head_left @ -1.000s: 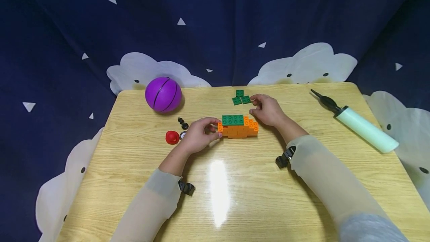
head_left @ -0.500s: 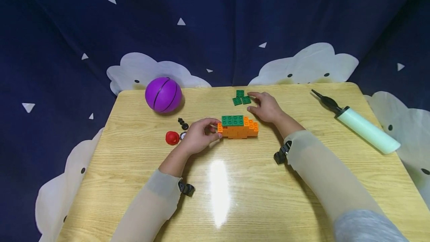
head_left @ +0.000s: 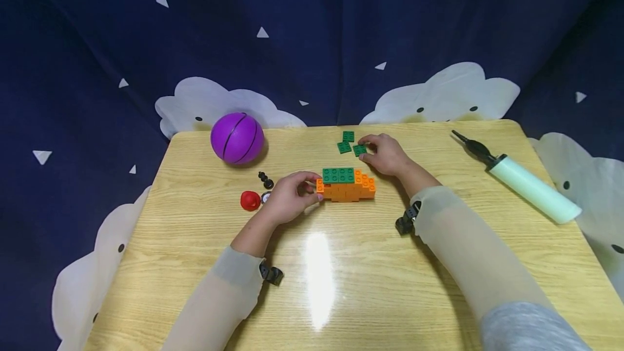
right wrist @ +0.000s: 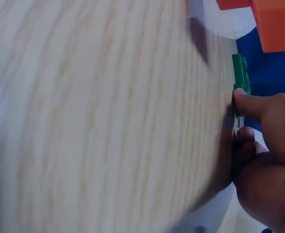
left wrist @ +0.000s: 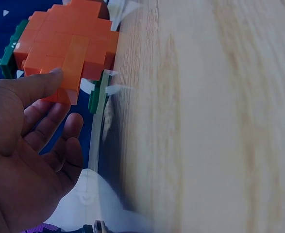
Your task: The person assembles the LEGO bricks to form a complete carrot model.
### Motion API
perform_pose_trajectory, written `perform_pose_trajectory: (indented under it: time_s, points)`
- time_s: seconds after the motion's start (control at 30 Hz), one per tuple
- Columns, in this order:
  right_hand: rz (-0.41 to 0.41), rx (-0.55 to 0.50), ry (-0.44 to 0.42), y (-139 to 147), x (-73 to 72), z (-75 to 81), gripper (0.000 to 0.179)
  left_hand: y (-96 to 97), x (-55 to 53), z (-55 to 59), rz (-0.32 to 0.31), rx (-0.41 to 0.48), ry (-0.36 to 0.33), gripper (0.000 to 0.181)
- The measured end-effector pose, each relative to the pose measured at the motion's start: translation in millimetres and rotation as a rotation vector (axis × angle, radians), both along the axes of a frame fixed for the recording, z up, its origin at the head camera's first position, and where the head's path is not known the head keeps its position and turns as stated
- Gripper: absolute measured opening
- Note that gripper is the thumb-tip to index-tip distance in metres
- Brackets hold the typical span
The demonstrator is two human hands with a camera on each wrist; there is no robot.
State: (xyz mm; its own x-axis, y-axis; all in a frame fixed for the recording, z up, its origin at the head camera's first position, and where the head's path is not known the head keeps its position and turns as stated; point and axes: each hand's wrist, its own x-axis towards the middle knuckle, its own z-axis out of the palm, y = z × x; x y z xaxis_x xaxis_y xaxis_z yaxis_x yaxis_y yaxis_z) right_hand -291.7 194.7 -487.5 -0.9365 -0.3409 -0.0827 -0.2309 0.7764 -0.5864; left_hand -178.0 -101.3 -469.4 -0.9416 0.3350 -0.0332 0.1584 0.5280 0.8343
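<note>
Nearby, purple ball [head_left: 237, 137], air pump [head_left: 522, 181].

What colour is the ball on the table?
Purple with dark seam lines; the ball shows best in the head view.

Premises are presenting as a child's play corner or a staged play booth, not a workplace. A dark blue curtain [head_left: 312, 42] printed with white clouds and triangles is enclosing a small wooden table [head_left: 341, 286] on three sides. Toys are lying on the table: a purple ball [head_left: 236, 137], orange and green bricks [head_left: 345, 183], a ball pump [head_left: 521, 180] and a red cap [head_left: 250, 200].
</note>
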Motion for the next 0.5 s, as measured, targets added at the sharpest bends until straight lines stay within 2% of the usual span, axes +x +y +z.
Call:
perform_pose_trajectory:
  time_s: [0.27,0.5]
  points:
    - [-0.012,-0.028,-0.023,4.2,5.9,2.0,0.041,0.4,0.4,1.1,0.001,-0.007,-0.003,0.040]
    - [-0.026,-0.074,-0.010,6.2,13.3,1.6,0.041,0.8,1.7,3.3,0.002,-0.012,0.005,0.040]
